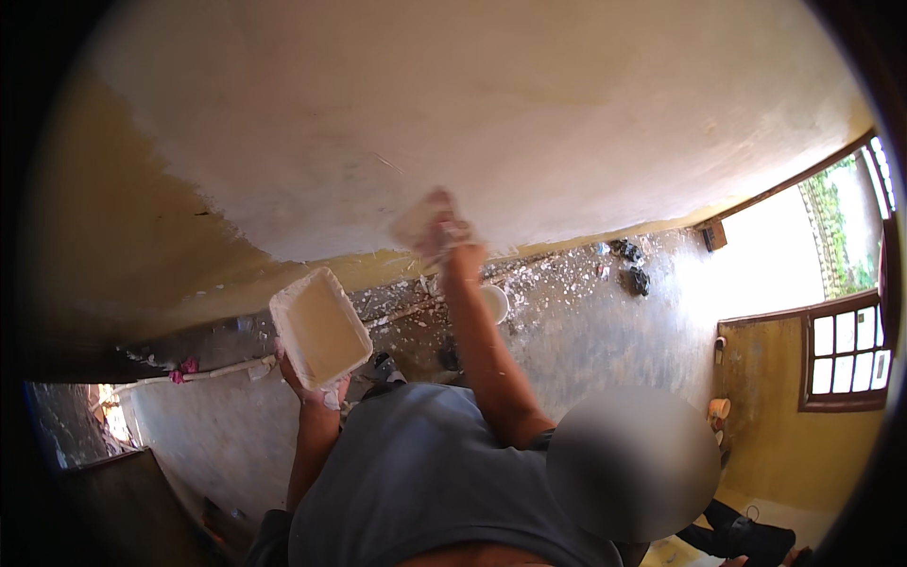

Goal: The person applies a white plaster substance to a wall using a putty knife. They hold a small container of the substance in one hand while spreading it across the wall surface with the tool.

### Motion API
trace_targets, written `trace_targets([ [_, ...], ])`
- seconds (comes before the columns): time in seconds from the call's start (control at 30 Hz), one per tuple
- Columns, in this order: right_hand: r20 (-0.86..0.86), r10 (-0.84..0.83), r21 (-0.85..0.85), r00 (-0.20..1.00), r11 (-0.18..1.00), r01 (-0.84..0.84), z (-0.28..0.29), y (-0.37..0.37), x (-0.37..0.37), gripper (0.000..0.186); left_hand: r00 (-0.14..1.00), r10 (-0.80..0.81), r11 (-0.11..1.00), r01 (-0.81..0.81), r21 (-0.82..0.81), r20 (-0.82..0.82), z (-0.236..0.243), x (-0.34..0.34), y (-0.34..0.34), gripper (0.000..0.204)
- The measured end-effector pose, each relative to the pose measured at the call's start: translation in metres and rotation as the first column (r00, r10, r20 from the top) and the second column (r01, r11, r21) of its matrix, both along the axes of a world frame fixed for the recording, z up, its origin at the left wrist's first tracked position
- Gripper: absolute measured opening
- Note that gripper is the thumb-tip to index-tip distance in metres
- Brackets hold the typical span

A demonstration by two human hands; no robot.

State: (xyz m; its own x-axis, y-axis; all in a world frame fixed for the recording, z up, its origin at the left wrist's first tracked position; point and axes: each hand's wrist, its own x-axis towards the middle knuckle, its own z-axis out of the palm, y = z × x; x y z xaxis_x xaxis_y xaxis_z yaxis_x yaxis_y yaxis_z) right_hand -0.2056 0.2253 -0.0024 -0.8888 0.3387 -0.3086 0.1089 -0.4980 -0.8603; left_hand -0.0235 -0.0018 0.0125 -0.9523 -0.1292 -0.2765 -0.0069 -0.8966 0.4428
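My left hand (312, 386) grips a rectangular pale tray (353, 314) from below at its near end, out in front of my body on the left. Smooth cream-coloured paste (324, 326) lies in the tray. Stretched forward, my right hand (453, 236) is closed round a flat, pale scraper (416, 222), which is smeared by motion. The scraper is at the lower part of the wall (472, 104); whether its edge touches cannot be made out. A whitish coat covers much of that wall, with yellow-brown paint showing at the left and along the bottom.
White flakes litter the floor (567, 331) along the wall. Nearby stand a white bucket (494, 303) and black plastic bags (640, 281). A long pole (227, 369) lies at the left. A bright doorway (756, 255) opens at the right; another person's dark-clothed leg (751, 537) shows lower right.
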Motion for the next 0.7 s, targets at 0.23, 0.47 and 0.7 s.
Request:
trace_targets([
  [0.23,-0.603,-0.496,0.501,0.625,0.375,0.78,0.129,0.166,-0.083,0.034,0.999,-0.018,0.999,0.017,-0.027,-0.042,-0.001,0.006,0.0,0.069],
  [0.47,-0.652,-0.058,0.756,0.756,0.012,0.654,0.122,-0.005,-0.106,0.041,0.994,0.105,0.992,-0.106,-0.072,-0.021,-0.009,0.002,0.0,0.066],
  [0.7,-0.407,0.51,0.902,0.758,0.097,0.42,0.012,-0.079,-0.024,0.039,0.994,0.096,0.995,-0.097,-0.019,-0.043,-0.011,0.003,0.001,0.068],
])
